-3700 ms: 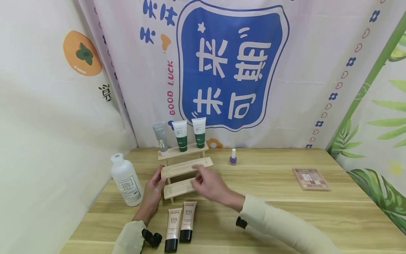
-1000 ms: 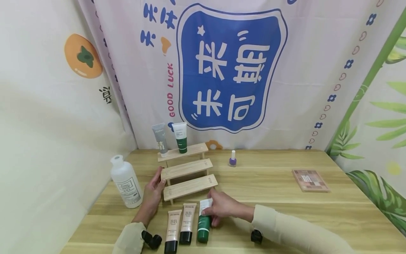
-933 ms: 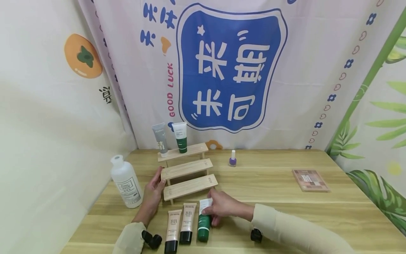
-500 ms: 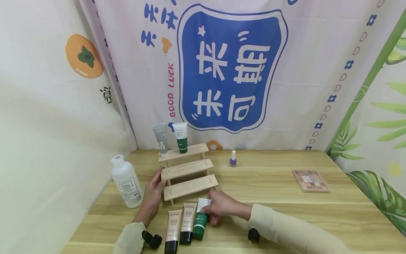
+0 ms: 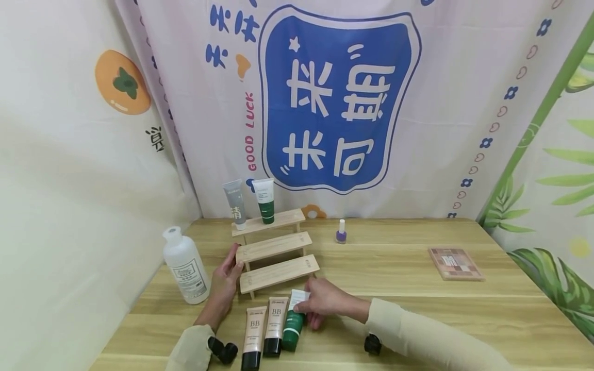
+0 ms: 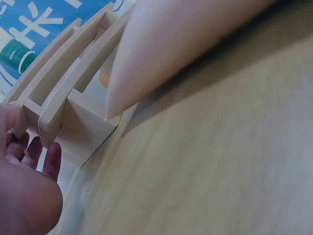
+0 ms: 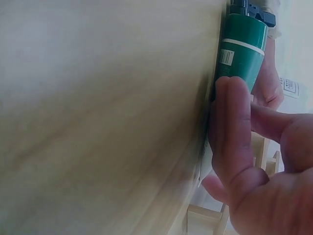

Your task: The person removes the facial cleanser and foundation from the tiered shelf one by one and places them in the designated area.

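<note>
I have my right hand [image 5: 323, 300] pinching the green-and-white tube [image 5: 294, 327] down at the table [image 5: 376, 268], just beside two flat BB tubes [image 5: 253, 332], my left hand [image 5: 225, 281] gripping the tiered stand [image 5: 278, 273], and judge this row nearly laid, two upright tubes [image 5: 265, 200] above remaining.

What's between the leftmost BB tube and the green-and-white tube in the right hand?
The other BB tube, label up, beside the green-and-white tube; the head view shows it.
</note>
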Motion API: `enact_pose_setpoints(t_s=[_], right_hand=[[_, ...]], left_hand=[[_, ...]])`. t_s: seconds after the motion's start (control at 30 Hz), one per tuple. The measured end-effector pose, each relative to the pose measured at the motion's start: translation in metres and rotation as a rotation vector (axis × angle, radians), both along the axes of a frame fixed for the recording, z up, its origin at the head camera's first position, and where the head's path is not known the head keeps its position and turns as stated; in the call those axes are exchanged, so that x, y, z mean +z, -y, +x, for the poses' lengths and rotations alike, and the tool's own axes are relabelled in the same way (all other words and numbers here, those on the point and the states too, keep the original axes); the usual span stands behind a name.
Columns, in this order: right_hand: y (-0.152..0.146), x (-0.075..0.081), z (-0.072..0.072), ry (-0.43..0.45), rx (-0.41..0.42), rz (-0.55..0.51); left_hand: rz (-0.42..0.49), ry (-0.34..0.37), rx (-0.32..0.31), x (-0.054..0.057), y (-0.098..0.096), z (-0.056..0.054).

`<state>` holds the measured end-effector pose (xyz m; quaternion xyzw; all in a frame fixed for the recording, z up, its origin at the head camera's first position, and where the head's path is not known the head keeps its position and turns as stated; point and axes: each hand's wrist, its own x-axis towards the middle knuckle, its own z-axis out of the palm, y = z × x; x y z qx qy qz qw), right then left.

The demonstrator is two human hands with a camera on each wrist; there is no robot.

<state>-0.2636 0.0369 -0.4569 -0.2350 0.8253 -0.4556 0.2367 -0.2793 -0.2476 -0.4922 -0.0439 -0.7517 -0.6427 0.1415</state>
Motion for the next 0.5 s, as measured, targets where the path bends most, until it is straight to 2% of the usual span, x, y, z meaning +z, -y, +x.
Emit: enact_pose_setpoints(t_s=[0.13,0.23,0.33,0.5], right_hand=[[-0.001,0.006,-0.003,-0.041,0.007,0.038],[-0.001,0.019,-0.01,-0.094,0.002,0.072],[0.001,0.04,-0.02,-0.156,-0.02,0.057],[0.011,0.084,-0.045,-0.235,-0.072,-0.06]], left_hand=[[0.007,0.007,0.006,0.003,0.0,-0.001],[0.008,0.017,0.004,0.004,-0.001,0.0],[0.004,0.025,-0.001,0.003,-0.001,0.002],[-0.01,0.023,-0.003,0.003,0.0,0.004]])
